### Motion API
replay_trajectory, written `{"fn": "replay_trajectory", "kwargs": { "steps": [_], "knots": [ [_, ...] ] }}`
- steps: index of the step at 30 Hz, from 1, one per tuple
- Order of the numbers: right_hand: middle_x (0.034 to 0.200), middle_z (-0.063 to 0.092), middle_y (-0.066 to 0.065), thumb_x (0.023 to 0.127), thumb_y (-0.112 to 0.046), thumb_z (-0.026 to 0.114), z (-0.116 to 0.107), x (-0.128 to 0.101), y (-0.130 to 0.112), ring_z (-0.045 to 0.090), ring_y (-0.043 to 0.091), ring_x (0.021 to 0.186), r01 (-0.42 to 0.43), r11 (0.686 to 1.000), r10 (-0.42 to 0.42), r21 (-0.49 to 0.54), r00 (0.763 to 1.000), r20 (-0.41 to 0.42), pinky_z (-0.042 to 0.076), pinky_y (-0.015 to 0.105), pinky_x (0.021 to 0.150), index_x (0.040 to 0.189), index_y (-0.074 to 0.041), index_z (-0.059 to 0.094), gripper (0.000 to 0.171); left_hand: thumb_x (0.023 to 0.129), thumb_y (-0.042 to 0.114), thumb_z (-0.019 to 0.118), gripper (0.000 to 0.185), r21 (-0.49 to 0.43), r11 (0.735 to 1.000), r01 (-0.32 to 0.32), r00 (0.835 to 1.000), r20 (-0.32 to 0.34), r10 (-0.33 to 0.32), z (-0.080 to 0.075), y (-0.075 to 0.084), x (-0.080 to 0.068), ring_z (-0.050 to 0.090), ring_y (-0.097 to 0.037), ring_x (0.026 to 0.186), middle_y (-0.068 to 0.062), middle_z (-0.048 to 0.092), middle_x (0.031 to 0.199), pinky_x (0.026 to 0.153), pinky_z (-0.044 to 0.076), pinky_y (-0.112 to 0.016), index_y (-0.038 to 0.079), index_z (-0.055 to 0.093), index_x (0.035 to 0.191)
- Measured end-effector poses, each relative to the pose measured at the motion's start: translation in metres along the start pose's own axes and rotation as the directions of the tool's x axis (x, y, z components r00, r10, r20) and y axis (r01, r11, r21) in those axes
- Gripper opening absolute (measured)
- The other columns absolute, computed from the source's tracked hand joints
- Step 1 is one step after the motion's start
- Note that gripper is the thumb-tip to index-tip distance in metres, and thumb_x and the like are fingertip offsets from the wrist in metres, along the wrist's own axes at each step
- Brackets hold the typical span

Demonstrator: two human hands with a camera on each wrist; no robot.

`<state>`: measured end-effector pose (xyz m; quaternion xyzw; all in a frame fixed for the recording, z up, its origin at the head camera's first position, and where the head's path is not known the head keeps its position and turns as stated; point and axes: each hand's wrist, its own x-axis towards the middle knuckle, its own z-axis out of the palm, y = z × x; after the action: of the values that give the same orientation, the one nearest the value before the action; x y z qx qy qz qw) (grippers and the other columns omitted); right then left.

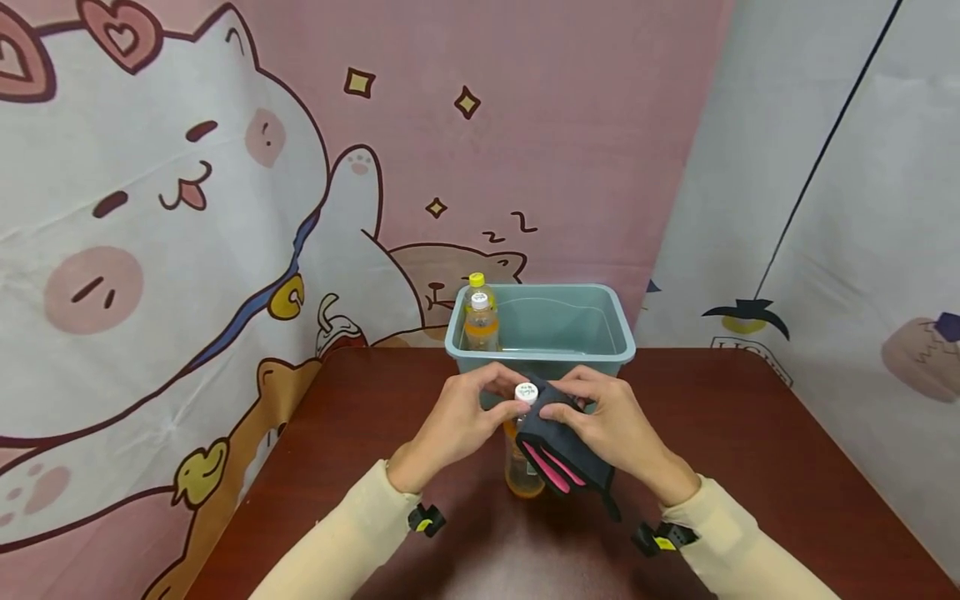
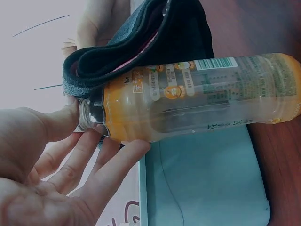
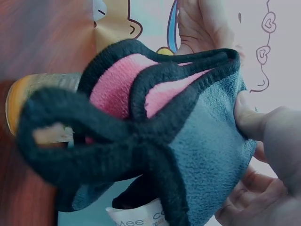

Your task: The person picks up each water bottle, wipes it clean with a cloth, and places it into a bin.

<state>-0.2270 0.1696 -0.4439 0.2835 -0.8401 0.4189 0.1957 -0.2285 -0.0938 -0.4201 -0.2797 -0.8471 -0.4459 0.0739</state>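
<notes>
The orange drink bottle [image 1: 522, 467] stood upright on the dark red surface [image 1: 750, 467], just in front of the teal bin [image 1: 577, 354], its long axis vertical and its white cap [image 1: 527, 392] pointing up. A dark grey cloth [image 1: 558, 446] with pink inner lining was draped against the bottle's right side, from the cap down past the shoulder. The step in hand looked like wiping the bottle, at the neck and cap. The right hand [image 1: 618, 425] had its grip clamped on the cloth, fingers and thumb pinching the folded fabric against the bottle's top. The left hand [image 1: 457, 421] steadied the bottle at the neck, thumb and fingers curled round it just below the cap. The next move would likely call for the left hand to keep the bottle from tipping or turning while the cloth was drawn down or around the label; the bottle was tall and narrow, so a sideways push could topple it. Inside the bin, at its left end, two more capped bottles [image 1: 479, 317] stood upright. A cartoon cat backdrop [image 1: 187, 208] hung behind.
</notes>
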Motion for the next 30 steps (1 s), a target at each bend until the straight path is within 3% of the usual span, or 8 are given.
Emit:
{"fn": "replay_trajectory", "kwargs": {
  "steps": [6, 13, 30],
  "knots": [
    [0.101, 0.077, -0.011, 0.093, -0.019, 0.100, -0.002, 0.004, -0.004, 0.063, 0.005, 0.081, 0.018, 1.000, -0.018, -0.006, 0.999, 0.040, 0.057, 0.028, 0.063, 0.114, -0.017, 0.094, 0.022, 0.103, 0.023, 0.093, 0.032, 0.019, 1.000, -0.013, 1.000, 0.006, 0.013, -0.001, 0.002, 0.000, 0.083, -0.015, 0.111, 0.004, 0.089, 0.120, 0.087, 0.069, -0.028, 0.019, 0.082, 0.132],
    [0.100, 0.075, -0.009, 0.092, -0.012, 0.100, -0.001, 0.004, -0.004, 0.061, 0.003, 0.079, 0.041, 0.998, -0.038, -0.042, 0.997, 0.071, 0.054, 0.024, 0.063, 0.120, -0.010, 0.093, 0.029, 0.103, 0.021, 0.092, 0.040, 0.059, 0.997, -0.054, 0.999, 0.004, 0.054, -0.002, 0.003, -0.001, 0.084, -0.017, 0.109, 0.003, 0.089, 0.115, 0.078, 0.065, -0.024, 0.019, 0.081, 0.141],
    [0.095, 0.076, -0.009, 0.092, -0.014, 0.100, -0.002, -0.008, 0.008, 0.055, -0.002, 0.073, 0.008, 0.997, 0.001, -0.072, 0.994, 0.114, 0.051, 0.021, 0.062, 0.117, -0.006, 0.092, 0.028, 0.106, 0.021, 0.090, 0.032, 0.043, 0.997, -0.063, 0.998, 0.030, 0.061, -0.003, 0.002, 0.001, 0.083, -0.016, 0.111, 0.003, 0.088, 0.121, 0.094, 0.071, -0.036, 0.018, 0.081, 0.136]
  ]
}}
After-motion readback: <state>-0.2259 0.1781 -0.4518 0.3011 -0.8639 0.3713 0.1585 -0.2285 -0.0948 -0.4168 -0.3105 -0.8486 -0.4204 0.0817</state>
